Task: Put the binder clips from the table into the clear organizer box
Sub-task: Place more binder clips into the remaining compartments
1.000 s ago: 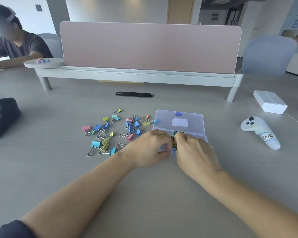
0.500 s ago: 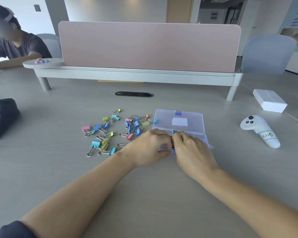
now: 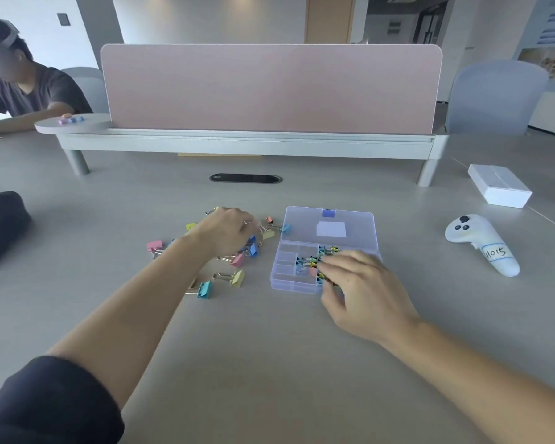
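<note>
The clear organizer box [image 3: 282, 274] lies open on the table, its lid [image 3: 350, 221] folded back. Several colored binder clips [image 3: 309, 261] fill its middle compartments. My right hand [image 3: 362, 293] rests on the box's right half, fingertips on the clips inside and thumb by the front wall. Left of the box lies a loose pile of binder clips, among them a teal one [image 3: 204, 289], a yellow one [image 3: 236, 277] and a pink one [image 3: 154, 245]. My left hand [image 3: 228, 232] hovers on that pile with fingers curled down; anything it holds is hidden.
A white controller [image 3: 481, 246] and a white carton [image 3: 499, 190] lie to the right. A black bag [image 3: 0, 229] sits at the left edge. A cable slot [image 3: 245, 178] and a pink divider [image 3: 269, 88] are behind. A person [image 3: 29, 91] sits far left.
My left hand has left the box and moved left and back onto the loose clip pile. My right hand stays at the box, shifted slightly to its right half.
</note>
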